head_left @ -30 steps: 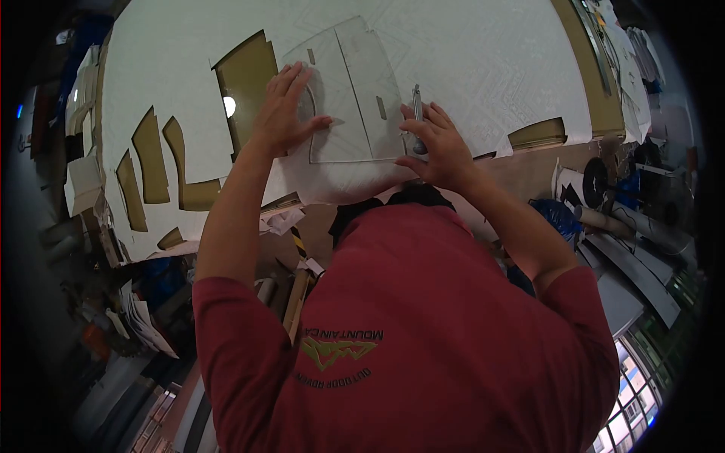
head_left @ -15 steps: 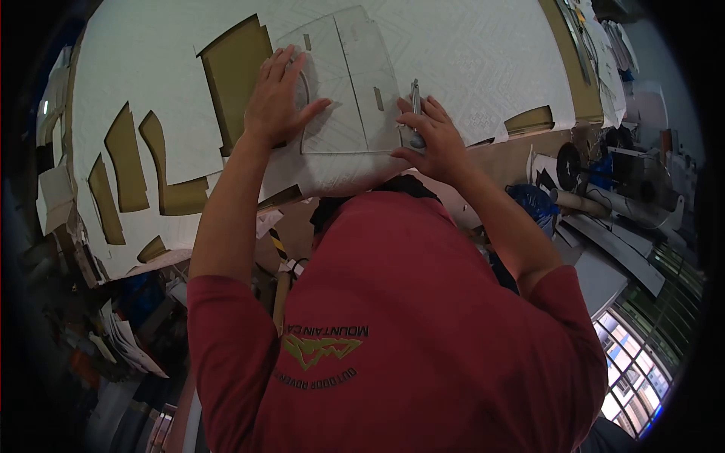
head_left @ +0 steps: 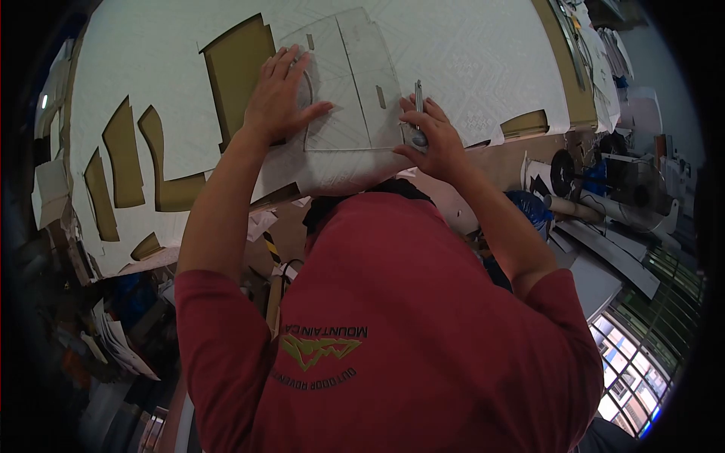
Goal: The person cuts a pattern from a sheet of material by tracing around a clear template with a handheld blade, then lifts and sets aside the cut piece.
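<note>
A see-through pattern template (head_left: pixel 347 83) with a dark centre line and two small slots lies on white patterned fabric (head_left: pixel 476 45). My left hand (head_left: pixel 278 106) rests flat on the template's left side, fingers stretched out and thumb spread to the right. At the template's lower right edge, my right hand (head_left: pixel 436 140) is closed around a slim silver pen-like tool (head_left: pixel 418 98). Its thin end points away from me, and a rounded grey part shows near my thumb. What kind of tool it is, I cannot tell.
Cut-out openings in the fabric, including a large one (head_left: pixel 238 79) beside my left hand, show an olive-brown surface. Near the table's right end lie a long metal ruler (head_left: pixel 568 45) and papers. A black fan (head_left: pixel 563 172) and cardboard tubes (head_left: pixel 574 209) stand beyond the table.
The view has shifted slightly. My left hand stays flat on the template, and my right hand keeps its hold on the silver tool at the template's edge.
</note>
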